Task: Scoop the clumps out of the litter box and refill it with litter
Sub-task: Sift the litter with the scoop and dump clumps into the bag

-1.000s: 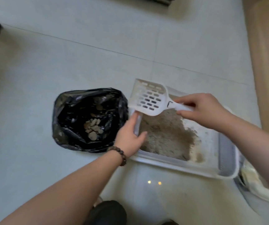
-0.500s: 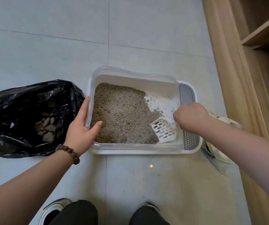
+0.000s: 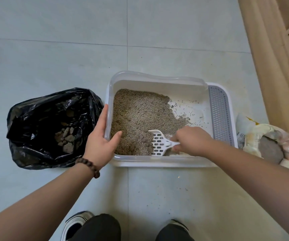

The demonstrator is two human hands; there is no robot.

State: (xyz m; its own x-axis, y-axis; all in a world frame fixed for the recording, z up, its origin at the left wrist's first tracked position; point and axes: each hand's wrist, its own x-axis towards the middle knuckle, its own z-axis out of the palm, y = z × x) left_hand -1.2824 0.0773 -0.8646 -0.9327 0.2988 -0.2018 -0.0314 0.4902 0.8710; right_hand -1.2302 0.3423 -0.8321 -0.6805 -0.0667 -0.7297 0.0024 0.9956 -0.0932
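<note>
Here the right hand (image 3: 190, 140) fingers pinch the scoop (image 3: 158, 144) handle; left hand (image 3: 102, 136) fingers clasp the litter box (image 3: 157, 79) rim

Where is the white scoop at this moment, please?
In the head view the white scoop is inside the litter box, at its near right part, its slotted blade in the litter. The right hand grips its handle.

You are looking down at a pale grey tiled floor (image 3: 53, 58). On it, the white litter box (image 3: 157, 79) sits at centre; a black bin bag (image 3: 35, 145) lies just left of it, an open litter sack (image 3: 255, 131) just right. Your shoes (image 3: 74, 223) stand nearest, with stray granules (image 3: 186, 189) scattered beyond them.
</note>
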